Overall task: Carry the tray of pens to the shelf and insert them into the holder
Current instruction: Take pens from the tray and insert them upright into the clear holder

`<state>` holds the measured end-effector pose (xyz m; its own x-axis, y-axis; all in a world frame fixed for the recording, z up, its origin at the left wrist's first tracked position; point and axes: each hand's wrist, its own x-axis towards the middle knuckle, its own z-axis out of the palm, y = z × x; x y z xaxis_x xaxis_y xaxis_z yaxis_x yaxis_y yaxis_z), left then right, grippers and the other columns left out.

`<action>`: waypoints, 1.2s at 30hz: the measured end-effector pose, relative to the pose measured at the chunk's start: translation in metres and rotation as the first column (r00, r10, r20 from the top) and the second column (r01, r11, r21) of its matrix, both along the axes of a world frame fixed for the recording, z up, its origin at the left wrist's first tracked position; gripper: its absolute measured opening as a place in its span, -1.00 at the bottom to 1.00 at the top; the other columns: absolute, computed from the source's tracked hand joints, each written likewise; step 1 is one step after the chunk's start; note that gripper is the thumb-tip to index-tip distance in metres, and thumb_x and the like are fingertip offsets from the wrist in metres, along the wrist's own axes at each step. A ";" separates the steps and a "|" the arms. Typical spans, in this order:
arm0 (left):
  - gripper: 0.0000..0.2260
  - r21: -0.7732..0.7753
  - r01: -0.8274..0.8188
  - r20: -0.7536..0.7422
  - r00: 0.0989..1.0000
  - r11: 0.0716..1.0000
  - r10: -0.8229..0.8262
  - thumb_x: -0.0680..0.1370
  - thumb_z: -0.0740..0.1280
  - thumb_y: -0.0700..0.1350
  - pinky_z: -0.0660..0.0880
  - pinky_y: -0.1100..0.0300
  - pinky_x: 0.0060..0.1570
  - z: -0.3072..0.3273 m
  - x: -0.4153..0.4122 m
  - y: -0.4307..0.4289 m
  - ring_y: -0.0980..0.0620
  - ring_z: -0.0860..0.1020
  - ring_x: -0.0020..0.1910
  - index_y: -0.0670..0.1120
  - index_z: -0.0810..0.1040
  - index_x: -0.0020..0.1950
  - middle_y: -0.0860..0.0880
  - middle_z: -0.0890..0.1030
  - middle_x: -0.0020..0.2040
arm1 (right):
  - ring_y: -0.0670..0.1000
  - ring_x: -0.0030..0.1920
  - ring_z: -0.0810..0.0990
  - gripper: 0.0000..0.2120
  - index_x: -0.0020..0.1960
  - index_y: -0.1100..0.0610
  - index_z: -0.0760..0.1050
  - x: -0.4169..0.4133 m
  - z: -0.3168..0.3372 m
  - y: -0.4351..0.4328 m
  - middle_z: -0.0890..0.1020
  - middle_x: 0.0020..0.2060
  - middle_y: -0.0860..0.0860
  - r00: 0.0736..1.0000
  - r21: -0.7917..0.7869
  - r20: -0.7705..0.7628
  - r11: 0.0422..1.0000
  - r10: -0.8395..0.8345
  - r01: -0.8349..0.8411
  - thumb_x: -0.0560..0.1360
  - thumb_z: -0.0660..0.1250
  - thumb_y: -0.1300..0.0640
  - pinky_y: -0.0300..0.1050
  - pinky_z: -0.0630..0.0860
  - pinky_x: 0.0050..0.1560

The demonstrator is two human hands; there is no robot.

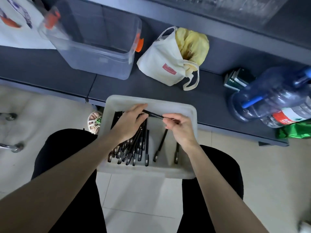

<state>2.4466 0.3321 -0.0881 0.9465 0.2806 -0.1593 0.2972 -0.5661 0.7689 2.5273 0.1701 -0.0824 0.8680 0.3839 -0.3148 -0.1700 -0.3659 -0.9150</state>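
A white plastic tray [185, 108] rests on my lap, its far edge against the dark grey shelf [210, 98]. Several black pens [133, 148] lie bunched in its left half, and two more lie apart on the right [160, 145]. Both hands are over the tray. My left hand [129, 122] and my right hand [180, 126] each pinch one end of a single black pen [152, 114], held level above the others. A black block [116, 119], perhaps the holder, shows under my left hand, mostly hidden.
On the shelf stand a clear storage bin [94, 52] with orange clips, a cream tote bag [170, 64] with yellow cloth, small books [235, 79] and a large blue water bottle [276, 95]. A green bag [294, 132] lies at the right. Pale tiled floor below.
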 end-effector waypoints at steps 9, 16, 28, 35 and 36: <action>-0.80 -0.295 -0.002 0.278 0.957 0.956 0.087 0.56 0.29 -0.29 0.56 0.17 -0.26 0.091 0.063 -0.013 0.11 0.54 -0.38 0.00 0.58 0.02 0.03 0.54 -0.22 | -0.01 -0.19 0.62 -0.76 -0.04 0.12 0.53 0.062 0.146 -0.001 0.66 -0.25 0.05 0.946 0.391 0.154 0.896 -0.287 0.208 0.41 0.39 0.41 -0.04 0.58 0.02; -0.70 -0.133 -0.197 0.584 0.776 0.971 0.238 0.53 0.35 -0.12 0.45 0.42 -0.05 0.173 0.125 -0.004 0.08 0.55 -0.01 -0.07 0.50 0.26 -0.02 0.54 0.06 | 0.02 -0.24 0.66 -0.69 0.03 -0.02 0.44 0.118 0.247 0.008 0.65 -0.31 0.05 0.751 0.363 0.541 0.911 -0.378 0.197 0.44 0.39 0.32 0.04 0.61 0.00; -0.13 -0.083 -0.392 0.483 0.788 0.916 0.381 0.38 0.49 0.05 0.23 0.05 0.36 0.192 0.179 0.056 -0.06 0.22 0.44 -0.14 0.06 0.52 -0.09 0.16 0.49 | 0.12 -0.18 0.60 -0.78 0.15 0.19 0.48 0.193 0.307 0.017 0.61 -0.25 0.00 0.388 0.143 0.884 0.941 -0.261 0.307 0.51 0.33 0.26 -0.12 0.48 -0.03; -0.27 -0.167 -0.407 0.493 0.754 0.898 0.434 0.41 0.47 0.01 0.31 -0.01 0.35 0.173 0.180 0.067 -0.07 0.34 0.38 0.02 0.18 0.48 -0.06 0.38 0.41 | 0.22 -0.10 0.60 -0.79 0.15 0.18 0.48 0.216 0.288 0.021 0.66 -0.19 0.13 0.446 0.055 0.873 0.947 -0.199 0.316 0.52 0.32 0.24 0.12 0.53 0.02; -0.28 -0.172 -0.408 0.492 0.753 0.897 0.437 0.41 0.47 0.01 0.31 -0.01 0.35 0.172 0.180 0.067 -0.07 0.34 0.38 0.03 0.19 0.48 -0.05 0.39 0.41 | 0.21 -0.10 0.60 -0.79 0.16 0.19 0.48 0.217 0.286 0.022 0.66 -0.19 0.14 0.452 0.032 0.874 0.948 -0.180 0.316 0.52 0.31 0.25 0.11 0.53 0.01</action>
